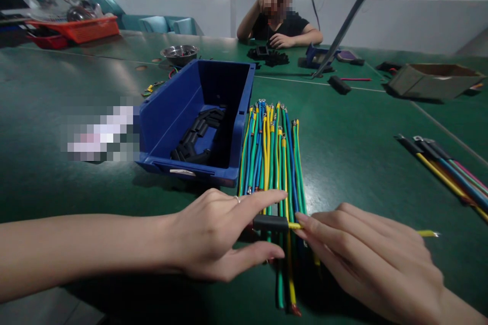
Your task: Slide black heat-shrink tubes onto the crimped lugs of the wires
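Observation:
My right hand (366, 254) pinches a thin yellow wire (427, 233), whose bare-tipped end sticks out past the knuckles on the right. On the wire's left end sits a short black sleeve (271, 223). Around that sleeve my left hand (221, 233) is spread, its index finger above and its thumb below, both apart from it; the other fingers are hidden. Beneath both hands lies a row of cut wires (267, 152), green, yellow and blue, many tipped with metal lugs. Just left of the row stands a blue bin (163, 117) holding loose black sleeves (198, 132).
On the green table, a bundle of sleeved wires (446, 167) lies at right, near a cardboard box (438, 81). A metal bowl (179, 54) and an orange basket (91, 29) stand at back left. Across the table sits a person (282, 25) by black parts (269, 56).

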Action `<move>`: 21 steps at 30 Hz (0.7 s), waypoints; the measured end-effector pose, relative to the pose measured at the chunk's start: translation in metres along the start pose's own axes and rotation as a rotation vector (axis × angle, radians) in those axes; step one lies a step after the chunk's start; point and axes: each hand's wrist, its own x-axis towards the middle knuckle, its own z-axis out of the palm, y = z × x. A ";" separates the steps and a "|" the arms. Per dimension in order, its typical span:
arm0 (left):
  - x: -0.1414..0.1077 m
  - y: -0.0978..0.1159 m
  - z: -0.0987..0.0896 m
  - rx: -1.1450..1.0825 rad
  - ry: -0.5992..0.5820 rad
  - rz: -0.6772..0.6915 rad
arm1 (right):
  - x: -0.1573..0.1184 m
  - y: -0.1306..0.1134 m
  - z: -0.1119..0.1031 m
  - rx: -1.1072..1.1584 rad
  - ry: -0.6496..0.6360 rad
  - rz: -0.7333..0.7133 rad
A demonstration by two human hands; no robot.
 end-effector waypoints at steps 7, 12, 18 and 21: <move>-0.003 0.001 0.003 -0.175 0.034 -0.121 | 0.010 0.000 -0.004 -0.025 0.060 0.075; -0.003 0.001 0.003 -0.225 0.027 -0.162 | 0.007 0.001 -0.005 -0.033 0.060 0.085; -0.005 0.000 0.002 -0.202 0.013 -0.209 | 0.009 0.004 -0.004 -0.036 0.051 0.091; -0.005 -0.002 0.003 -0.186 0.029 -0.195 | 0.011 0.004 -0.005 -0.047 0.054 0.095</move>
